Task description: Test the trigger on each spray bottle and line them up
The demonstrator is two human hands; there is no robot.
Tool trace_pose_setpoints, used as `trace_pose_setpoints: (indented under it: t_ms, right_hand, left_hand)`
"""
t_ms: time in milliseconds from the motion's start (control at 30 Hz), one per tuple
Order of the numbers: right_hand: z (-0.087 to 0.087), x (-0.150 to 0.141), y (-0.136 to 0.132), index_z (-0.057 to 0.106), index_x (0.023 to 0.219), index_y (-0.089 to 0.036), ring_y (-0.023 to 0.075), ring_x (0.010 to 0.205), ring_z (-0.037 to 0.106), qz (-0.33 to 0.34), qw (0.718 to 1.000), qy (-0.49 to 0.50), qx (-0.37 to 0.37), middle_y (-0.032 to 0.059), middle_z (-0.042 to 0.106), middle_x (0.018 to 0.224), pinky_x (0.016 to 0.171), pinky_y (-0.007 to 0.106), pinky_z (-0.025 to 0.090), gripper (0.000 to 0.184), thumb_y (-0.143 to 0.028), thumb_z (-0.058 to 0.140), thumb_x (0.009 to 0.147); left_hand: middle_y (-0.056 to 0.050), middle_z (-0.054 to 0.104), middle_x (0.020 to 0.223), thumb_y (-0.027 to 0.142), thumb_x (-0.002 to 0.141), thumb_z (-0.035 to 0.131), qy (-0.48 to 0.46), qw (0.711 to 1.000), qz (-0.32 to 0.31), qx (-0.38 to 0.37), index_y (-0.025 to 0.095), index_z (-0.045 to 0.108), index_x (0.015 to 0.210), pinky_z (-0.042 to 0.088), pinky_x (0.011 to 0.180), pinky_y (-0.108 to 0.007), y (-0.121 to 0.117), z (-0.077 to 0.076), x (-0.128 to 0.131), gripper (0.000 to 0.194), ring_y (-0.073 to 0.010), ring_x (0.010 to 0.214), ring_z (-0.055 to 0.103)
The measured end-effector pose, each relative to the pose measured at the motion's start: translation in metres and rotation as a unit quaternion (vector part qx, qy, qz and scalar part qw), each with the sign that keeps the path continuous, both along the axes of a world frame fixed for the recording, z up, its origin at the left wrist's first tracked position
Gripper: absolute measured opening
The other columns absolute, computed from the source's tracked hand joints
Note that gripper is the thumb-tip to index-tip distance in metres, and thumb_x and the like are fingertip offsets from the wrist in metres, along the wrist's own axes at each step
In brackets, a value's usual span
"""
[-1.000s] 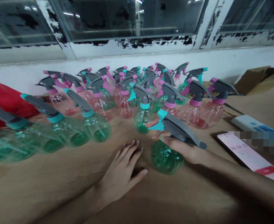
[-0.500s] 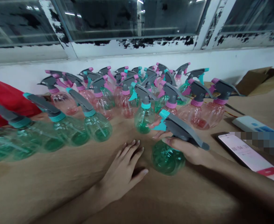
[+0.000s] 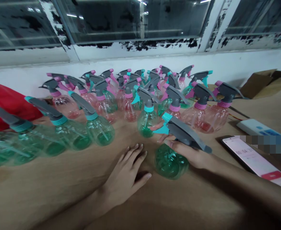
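My right hand [image 3: 190,153] is wrapped round the neck of a green spray bottle [image 3: 170,163] with a grey trigger head and teal nozzle; the bottle stands on the brown table [image 3: 59,188]. My left hand [image 3: 127,174] lies flat on the table just left of that bottle, fingers stretched out, holding nothing. Behind them stand several more spray bottles: green ones [image 3: 99,127] in a row to the left, pink ones [image 3: 209,116] in a cluster at the back.
A phone [image 3: 255,159] with a lit screen lies at the right, beside a white power strip [image 3: 257,127]. A cardboard box [image 3: 267,80] sits at the far right. A red bag [image 3: 6,102] is at the left. A white wall and windows run behind.
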State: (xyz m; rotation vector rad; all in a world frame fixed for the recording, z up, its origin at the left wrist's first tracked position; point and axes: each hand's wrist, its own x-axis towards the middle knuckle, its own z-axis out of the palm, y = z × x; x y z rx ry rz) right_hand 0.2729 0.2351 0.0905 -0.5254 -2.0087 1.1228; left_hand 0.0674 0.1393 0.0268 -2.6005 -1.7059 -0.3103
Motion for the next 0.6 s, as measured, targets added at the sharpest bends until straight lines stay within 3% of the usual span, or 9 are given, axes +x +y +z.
trace_pose_setpoints:
  t_ms: [200, 600]
  right_hand:
    - [0.0013, -0.0021, -0.0011, 0.058, 0.107, -0.025, 0.0156, 0.06, 0.057, -0.005, 1.0, -0.004, 0.003, -0.0009, 0.057, 0.072, 0.06, 0.031, 0.047, 0.036, -0.013, 0.048, 0.074]
    - [-0.0009, -0.0017, 0.0002, 0.057, 0.106, -0.027, 0.0163, 0.063, 0.057, 0.001, 1.0, 0.0, -0.014, -0.0003, 0.057, 0.075, 0.06, 0.03, 0.047, 0.034, -0.014, 0.048, 0.076]
  left_hand:
    - [-0.012, 0.035, 0.144, 0.047, 0.092, 0.046, 0.003, 1.0, -0.005, 0.003, 0.013, 0.039, 0.134, 0.028, 0.106, -0.045, 0.0001, -0.0008, -0.0002, 0.055, -0.0263, 0.133, 0.028]
    - [-0.012, 0.035, 0.144, 0.047, 0.092, 0.046, 0.002, 1.0, -0.002, -0.002, 0.014, 0.039, 0.134, 0.028, 0.106, -0.044, 0.0004, -0.0002, 0.0, 0.055, -0.0262, 0.133, 0.028]
